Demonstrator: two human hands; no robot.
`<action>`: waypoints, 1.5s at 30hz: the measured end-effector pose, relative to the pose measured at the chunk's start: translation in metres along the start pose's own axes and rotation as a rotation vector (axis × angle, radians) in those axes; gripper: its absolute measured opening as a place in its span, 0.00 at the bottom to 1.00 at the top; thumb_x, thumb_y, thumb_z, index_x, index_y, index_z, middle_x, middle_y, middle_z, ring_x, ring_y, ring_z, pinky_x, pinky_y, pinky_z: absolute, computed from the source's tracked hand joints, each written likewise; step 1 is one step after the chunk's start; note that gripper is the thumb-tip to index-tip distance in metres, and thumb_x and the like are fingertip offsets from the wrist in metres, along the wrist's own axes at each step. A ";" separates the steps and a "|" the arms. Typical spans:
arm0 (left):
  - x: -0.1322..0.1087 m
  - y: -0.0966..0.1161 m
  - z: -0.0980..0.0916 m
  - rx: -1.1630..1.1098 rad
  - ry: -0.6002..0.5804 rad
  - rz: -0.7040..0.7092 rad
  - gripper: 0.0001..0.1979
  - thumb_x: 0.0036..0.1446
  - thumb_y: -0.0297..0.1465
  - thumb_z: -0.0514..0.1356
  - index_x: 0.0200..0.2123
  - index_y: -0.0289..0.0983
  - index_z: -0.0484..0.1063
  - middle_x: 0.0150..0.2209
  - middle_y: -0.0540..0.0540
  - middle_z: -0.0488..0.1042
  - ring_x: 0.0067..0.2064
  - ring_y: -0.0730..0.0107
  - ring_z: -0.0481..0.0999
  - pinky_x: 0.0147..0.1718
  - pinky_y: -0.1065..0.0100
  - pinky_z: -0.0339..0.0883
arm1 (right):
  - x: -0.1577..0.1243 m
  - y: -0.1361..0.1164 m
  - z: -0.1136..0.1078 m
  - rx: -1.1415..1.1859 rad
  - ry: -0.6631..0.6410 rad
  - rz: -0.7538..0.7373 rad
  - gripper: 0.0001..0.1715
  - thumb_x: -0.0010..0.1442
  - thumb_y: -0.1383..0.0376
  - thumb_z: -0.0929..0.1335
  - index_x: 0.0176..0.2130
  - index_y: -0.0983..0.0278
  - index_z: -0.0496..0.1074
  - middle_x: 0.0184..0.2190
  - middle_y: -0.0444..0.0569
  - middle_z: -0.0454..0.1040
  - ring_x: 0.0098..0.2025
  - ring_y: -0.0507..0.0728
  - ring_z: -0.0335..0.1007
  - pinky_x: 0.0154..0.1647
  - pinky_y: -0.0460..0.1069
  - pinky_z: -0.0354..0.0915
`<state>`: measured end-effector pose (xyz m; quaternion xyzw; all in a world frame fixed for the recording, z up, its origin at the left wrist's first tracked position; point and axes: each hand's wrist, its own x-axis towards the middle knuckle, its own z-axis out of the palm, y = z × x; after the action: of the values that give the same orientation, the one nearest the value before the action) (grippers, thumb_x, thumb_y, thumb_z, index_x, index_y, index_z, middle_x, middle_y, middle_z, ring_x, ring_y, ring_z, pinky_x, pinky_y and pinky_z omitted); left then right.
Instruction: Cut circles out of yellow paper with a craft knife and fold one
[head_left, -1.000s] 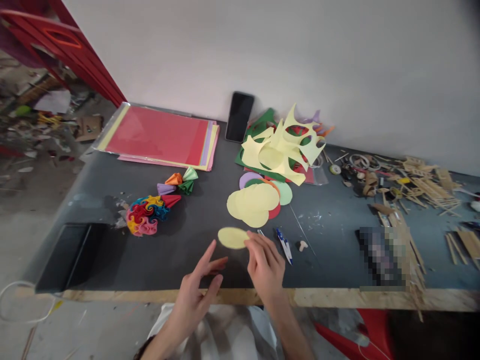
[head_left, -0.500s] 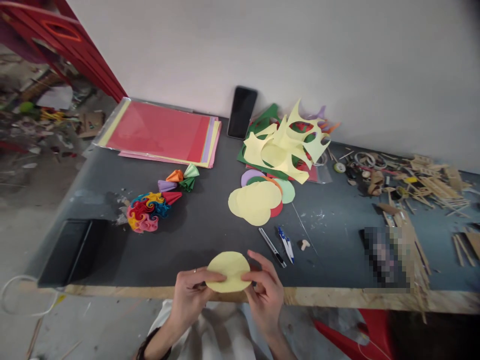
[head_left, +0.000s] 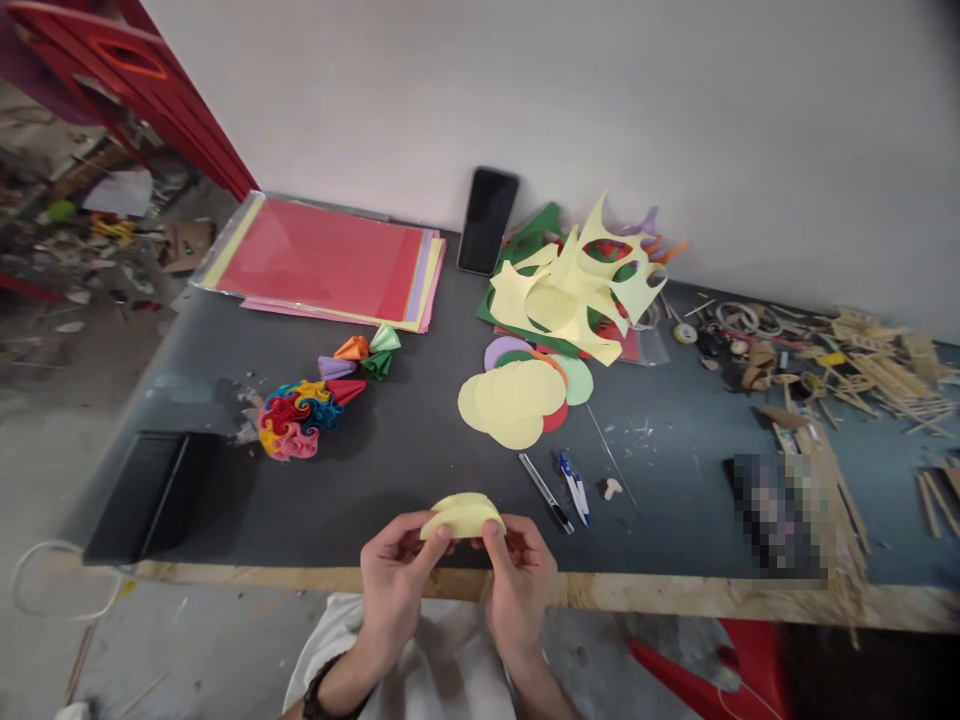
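A pale yellow paper circle (head_left: 463, 515), bent over on itself with its two halves a little apart, is held above the front edge of the table. My left hand (head_left: 399, 575) pinches its left end, thumb on the near face. At the right end my right hand (head_left: 517, 575) grips it the same way; the fingers behind the paper are partly hidden. Beyond the hands lies a pile of yellow paper circles (head_left: 514, 400), with a purple circle (head_left: 504, 352), a mint circle (head_left: 576, 380) and a red circle (head_left: 555, 417) showing from under it.
Right of my hands lie a cutter knife (head_left: 546, 492), a blue-and-white compass (head_left: 574, 488) and a thin stick (head_left: 611, 455). Folded paper cones (head_left: 352, 348) and a curled paper cluster (head_left: 296, 420) sit left. A phone (head_left: 487, 220) leans against the wall beside cut paper scraps (head_left: 559, 300).
The yellow circle, flat and facing up before, is now folded over toward me. Both thumbs have come round to its near side.
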<state>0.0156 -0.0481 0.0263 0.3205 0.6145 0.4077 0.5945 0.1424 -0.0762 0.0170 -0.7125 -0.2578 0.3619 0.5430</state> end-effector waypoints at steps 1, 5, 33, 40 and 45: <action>0.000 0.000 0.001 -0.014 0.009 -0.012 0.21 0.54 0.46 0.73 0.46 0.40 0.83 0.34 0.46 0.87 0.32 0.63 0.85 0.35 0.65 0.82 | 0.000 0.002 0.000 0.018 0.010 0.026 0.16 0.53 0.46 0.77 0.34 0.51 0.78 0.25 0.41 0.82 0.25 0.61 0.81 0.25 0.53 0.76; 0.003 -0.002 0.002 -0.099 0.016 -0.106 0.36 0.51 0.45 0.75 0.62 0.43 0.76 0.33 0.49 0.87 0.33 0.66 0.85 0.38 0.68 0.82 | 0.001 0.006 0.000 0.115 0.021 0.160 0.17 0.54 0.50 0.78 0.37 0.58 0.79 0.28 0.44 0.84 0.29 0.58 0.82 0.30 0.50 0.77; 0.001 0.010 -0.002 0.061 -0.100 0.017 0.20 0.54 0.47 0.71 0.26 0.38 0.74 0.24 0.51 0.76 0.26 0.74 0.71 0.26 0.73 0.64 | -0.005 -0.018 0.021 0.376 -0.160 0.404 0.60 0.42 0.60 0.83 0.68 0.58 0.62 0.28 0.40 0.82 0.29 0.54 0.77 0.34 0.48 0.74; -0.008 0.018 -0.010 0.089 -0.125 -0.023 0.18 0.53 0.46 0.72 0.25 0.37 0.77 0.23 0.49 0.78 0.25 0.72 0.74 0.25 0.72 0.67 | -0.002 -0.021 0.013 0.426 -0.088 0.431 0.58 0.42 0.62 0.82 0.68 0.57 0.64 0.19 0.30 0.70 0.21 0.47 0.64 0.25 0.43 0.64; -0.003 0.013 -0.027 0.134 -0.006 -0.045 0.15 0.51 0.43 0.74 0.30 0.38 0.82 0.24 0.48 0.82 0.26 0.70 0.78 0.25 0.73 0.71 | 0.025 -0.017 -0.020 0.380 0.132 0.227 0.47 0.48 0.61 0.80 0.65 0.55 0.69 0.19 0.32 0.71 0.24 0.49 0.70 0.32 0.46 0.72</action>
<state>-0.0119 -0.0482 0.0381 0.3470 0.6456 0.3513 0.5825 0.1734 -0.0645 0.0304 -0.6439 -0.0671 0.4152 0.6391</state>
